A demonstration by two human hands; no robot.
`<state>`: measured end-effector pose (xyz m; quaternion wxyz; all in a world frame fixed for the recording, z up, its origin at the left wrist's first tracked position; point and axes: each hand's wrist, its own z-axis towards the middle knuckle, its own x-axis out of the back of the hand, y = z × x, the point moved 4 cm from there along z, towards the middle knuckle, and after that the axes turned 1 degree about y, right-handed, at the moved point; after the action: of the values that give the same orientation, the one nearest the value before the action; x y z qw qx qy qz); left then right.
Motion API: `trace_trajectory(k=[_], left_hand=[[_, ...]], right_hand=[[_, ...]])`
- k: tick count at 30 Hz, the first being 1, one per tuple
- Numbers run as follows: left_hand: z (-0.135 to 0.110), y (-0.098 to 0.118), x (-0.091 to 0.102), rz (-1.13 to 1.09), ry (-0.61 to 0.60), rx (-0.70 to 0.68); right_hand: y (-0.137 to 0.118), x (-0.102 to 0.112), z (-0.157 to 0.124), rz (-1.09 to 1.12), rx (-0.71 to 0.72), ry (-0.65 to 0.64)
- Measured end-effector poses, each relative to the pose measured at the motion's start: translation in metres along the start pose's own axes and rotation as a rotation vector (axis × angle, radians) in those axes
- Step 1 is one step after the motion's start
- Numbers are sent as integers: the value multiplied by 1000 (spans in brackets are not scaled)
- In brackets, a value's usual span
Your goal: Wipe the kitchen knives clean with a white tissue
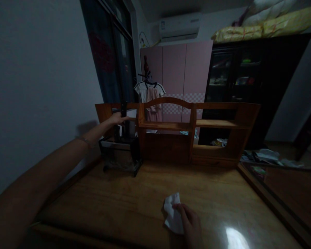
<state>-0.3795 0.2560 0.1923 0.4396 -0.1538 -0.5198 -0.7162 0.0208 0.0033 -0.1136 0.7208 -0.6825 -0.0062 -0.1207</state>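
My left hand (117, 118) reaches out to the back left, its fingers closed around a black-handled knife (123, 110). The knife stands upright over a dark knife holder (116, 155) with short feet; whether its blade is inside the holder I cannot tell in the dim light. Another black handle (116, 133) sticks up from the holder beside it. Near the front of the wooden tabletop (134, 193), my right hand (191, 221) pinches a crumpled white tissue (174, 214) between thumb and fingers. The tissue lies low over the wood.
A wooden shelf unit (168, 126) runs along the back of the tabletop, behind the knife holder. To the left is a white wall (41, 69). Beyond stand a pink wardrobe (173, 69), hanging clothes (150, 91) and a dark cabinet (272, 76).
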Motion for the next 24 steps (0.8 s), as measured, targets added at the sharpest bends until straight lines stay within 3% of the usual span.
trace_trajectory(k=[8,13,18,24], left_hand=[[-19,3,-17,459,242,-148],[-24,2,-16,657,210,-107],[-29,-2,-17,775,276,-154],[-25,-21,-32,803,137,-153]], right_hand=[[4,1,1,-15,-8,2],[12,-3,2,31,-24,-75],[11,-2,0,14,4,-61],[5,-2,-2,49,-1,-86]])
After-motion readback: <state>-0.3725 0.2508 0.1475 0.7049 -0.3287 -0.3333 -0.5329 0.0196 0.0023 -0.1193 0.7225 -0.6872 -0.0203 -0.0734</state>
